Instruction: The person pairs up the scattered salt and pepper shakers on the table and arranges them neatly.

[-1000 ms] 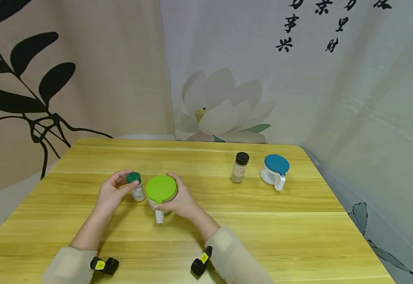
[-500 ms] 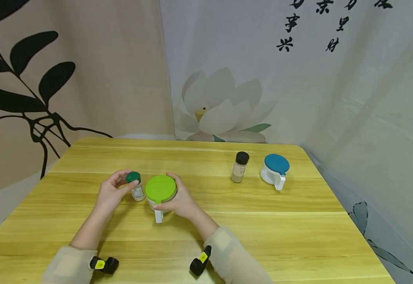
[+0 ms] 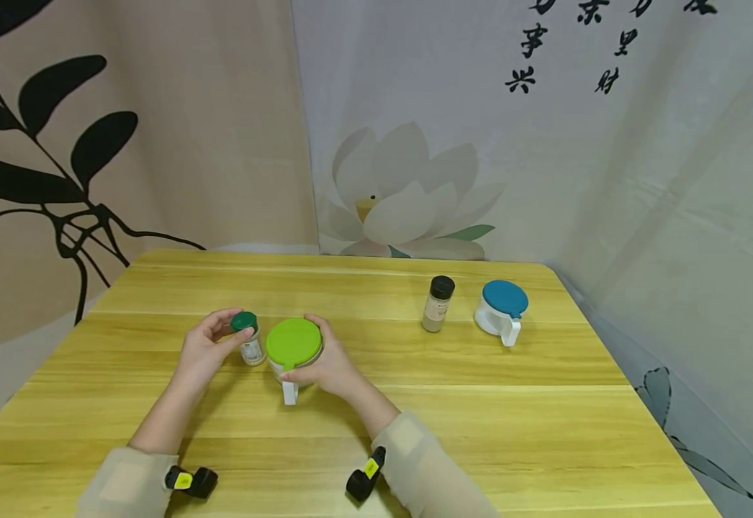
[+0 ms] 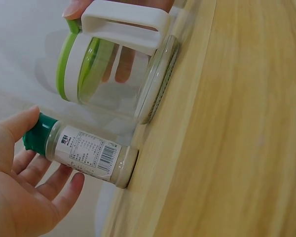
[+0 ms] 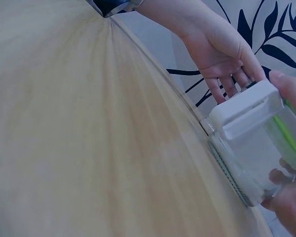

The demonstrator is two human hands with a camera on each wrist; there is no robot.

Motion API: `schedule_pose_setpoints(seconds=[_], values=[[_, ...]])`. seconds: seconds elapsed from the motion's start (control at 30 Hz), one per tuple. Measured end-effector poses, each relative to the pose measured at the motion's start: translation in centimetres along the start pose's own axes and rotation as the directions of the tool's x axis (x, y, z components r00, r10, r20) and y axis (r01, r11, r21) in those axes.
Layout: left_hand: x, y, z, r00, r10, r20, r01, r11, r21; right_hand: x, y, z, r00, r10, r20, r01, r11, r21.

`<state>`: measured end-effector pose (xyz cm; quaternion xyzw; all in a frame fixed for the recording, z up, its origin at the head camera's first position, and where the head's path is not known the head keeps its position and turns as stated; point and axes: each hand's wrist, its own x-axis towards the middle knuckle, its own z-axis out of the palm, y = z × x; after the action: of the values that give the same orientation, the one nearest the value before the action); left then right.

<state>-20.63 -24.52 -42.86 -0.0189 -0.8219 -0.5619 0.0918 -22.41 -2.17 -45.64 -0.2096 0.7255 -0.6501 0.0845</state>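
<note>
Green-capped bottle (image 3: 252, 350) and green-lidded jar (image 3: 294, 344), side by side in my grip.
My left hand (image 3: 205, 348) pinches the bottle by its cap (image 3: 243, 321); my right hand (image 3: 330, 364) wraps round the jar. Both stand upright on the table (image 3: 512, 439), well apart from a black-capped bottle (image 3: 437, 308) and blue-lidded jar (image 3: 501, 311).

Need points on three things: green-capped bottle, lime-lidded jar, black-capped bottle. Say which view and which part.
Green-capped bottle (image 4: 83, 150): left wrist view, on its printed label.
Lime-lidded jar (image 3: 294, 344): head view, on top of its lid.
Black-capped bottle (image 3: 437, 309): head view, on its label.
</note>
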Motion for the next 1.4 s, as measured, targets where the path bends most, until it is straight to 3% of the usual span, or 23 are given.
schedule_pose_setpoints(seconds=[0.67,1.17,1.4], values=[[-0.12,0.14,0.02,1.000,-0.009,0.003,0.009,1.000,-0.021,-0.41,-0.28,-0.26,0.999,-0.017,0.043,0.015,1.000,0.025],[-0.15,0.37,-0.07,1.000,-0.019,0.001,0.019,0.999,-0.039,-0.58,-0.20,-0.45,1.000,-0.001,0.006,0.001,1.000,0.009],[-0.11,0.62,-0.12,1.000,0.026,-0.013,-0.027,0.999,-0.047,-0.80,-0.54,-0.57,1.000,0.003,-0.009,-0.003,1.000,-0.008]])
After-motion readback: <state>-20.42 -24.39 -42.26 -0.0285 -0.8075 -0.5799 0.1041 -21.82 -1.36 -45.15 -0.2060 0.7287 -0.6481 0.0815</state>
